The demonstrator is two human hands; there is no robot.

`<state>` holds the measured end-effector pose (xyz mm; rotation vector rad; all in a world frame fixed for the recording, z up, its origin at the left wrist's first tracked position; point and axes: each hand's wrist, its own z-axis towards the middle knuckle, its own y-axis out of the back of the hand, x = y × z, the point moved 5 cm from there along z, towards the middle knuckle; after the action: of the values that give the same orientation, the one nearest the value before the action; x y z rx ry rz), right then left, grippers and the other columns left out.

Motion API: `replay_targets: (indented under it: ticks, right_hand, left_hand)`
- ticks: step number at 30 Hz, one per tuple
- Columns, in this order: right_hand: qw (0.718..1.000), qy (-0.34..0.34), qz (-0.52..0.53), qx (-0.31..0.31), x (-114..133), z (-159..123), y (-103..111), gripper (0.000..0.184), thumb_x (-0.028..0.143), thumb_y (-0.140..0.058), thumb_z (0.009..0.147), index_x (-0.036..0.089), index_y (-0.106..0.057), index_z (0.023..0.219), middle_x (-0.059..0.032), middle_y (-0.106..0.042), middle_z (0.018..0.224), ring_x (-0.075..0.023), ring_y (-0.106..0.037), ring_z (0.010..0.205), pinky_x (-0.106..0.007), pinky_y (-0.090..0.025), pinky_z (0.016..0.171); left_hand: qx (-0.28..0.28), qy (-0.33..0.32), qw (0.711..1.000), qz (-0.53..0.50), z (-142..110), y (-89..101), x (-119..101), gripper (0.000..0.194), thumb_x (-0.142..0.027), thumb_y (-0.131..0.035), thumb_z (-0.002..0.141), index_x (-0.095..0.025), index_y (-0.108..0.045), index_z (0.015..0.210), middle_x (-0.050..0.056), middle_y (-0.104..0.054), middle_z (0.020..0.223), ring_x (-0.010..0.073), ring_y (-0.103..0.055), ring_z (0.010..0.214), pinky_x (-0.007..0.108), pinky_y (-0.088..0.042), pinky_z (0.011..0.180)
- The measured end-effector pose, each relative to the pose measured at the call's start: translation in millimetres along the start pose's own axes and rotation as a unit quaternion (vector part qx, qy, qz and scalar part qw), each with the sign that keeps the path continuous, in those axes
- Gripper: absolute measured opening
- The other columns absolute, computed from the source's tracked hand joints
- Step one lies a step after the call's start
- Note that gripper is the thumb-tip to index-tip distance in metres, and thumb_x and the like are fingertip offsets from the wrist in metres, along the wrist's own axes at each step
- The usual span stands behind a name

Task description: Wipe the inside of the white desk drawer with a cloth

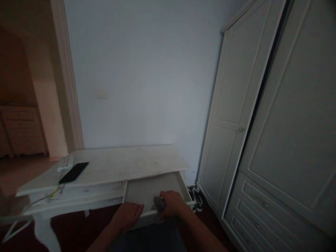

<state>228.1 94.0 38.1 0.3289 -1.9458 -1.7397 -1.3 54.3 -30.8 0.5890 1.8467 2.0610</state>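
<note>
A white desk [126, 162] has its right drawer [143, 190] pulled out. At the drawer's front left corner is my left hand [130, 214], its fingers closed over the edge. My right hand [172, 204] is closed around a dark grey, rounded object [159, 203] above the drawer's front panel. Its exact kind is hard to make out in the dim light. Some small, light-coloured bits show beside that object, too small to name.
On the desk's left lie a black phone [74, 173], a white item [65, 163] and a cable [39, 200]. Black-and-white shoes [197, 200] stand on the floor right of the desk. A tall wardrobe [236, 105] rises on the right; a doorway opens at left.
</note>
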Motion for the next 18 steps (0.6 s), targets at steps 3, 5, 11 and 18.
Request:
replay_targets:
  ticks: [3, 5, 11, 18]
  right_hand:
    - [0.998, 0.053, -0.007, -0.013, 20.5, 3.8, -5.9, 0.089, 0.064, -0.093, 0.049, 0.028, -0.066, 0.125, -0.0125, -0.073, 0.124, -0.0394, -0.068, 0.113, -0.044, -0.051, 0.093]
    - [0.998, 0.056, 0.035, 0.002, 14.3, 4.8, -4.9, 0.088, 0.065, -0.093, 0.049, 0.029, -0.066, 0.124, -0.0095, -0.074, 0.122, -0.0375, -0.069, 0.111, -0.041, -0.051, 0.09]
    - [0.992, -0.021, 0.123, 0.018, -18.9, -1.1, 2.1, 0.086, 0.068, -0.092, 0.05, 0.03, -0.066, 0.122, -0.0056, -0.076, 0.117, -0.034, -0.07, 0.108, -0.035, -0.049, 0.083]
    - [0.995, 0.014, 0.076, -0.056, -4.0, -13.9, -2.0, 0.091, 0.065, -0.093, 0.051, 0.03, -0.064, 0.13, -0.0096, -0.073, 0.123, -0.0365, -0.066, 0.115, -0.039, -0.047, 0.092]
  left_hand:
    - [0.047, -0.014, 0.996, 0.079, -2.6, 0.5, -3.3, 0.043, -0.015, -0.031, 0.105, -0.018, -0.061, 0.134, 0.018, -0.077, 0.108, 0.0291, -0.075, 0.096, 0.044, -0.059, 0.083]
    - [0.064, -0.025, 0.992, 0.103, -4.8, 3.4, -5.6, 0.044, -0.013, -0.031, 0.104, -0.018, -0.058, 0.139, 0.019, -0.077, 0.11, 0.0307, -0.075, 0.096, 0.046, -0.06, 0.081]
    - [0.044, -0.013, 0.997, 0.066, -2.6, 10.0, -7.1, 0.039, -0.017, -0.032, 0.105, -0.016, -0.064, 0.129, 0.019, -0.077, 0.105, 0.0299, -0.076, 0.093, 0.046, -0.059, 0.08]
    - [0.067, 0.002, 0.996, 0.066, -3.2, 14.3, -6.8, 0.037, -0.02, -0.038, 0.106, -0.017, -0.062, 0.134, 0.019, -0.077, 0.106, 0.0295, -0.076, 0.097, 0.046, -0.06, 0.084]
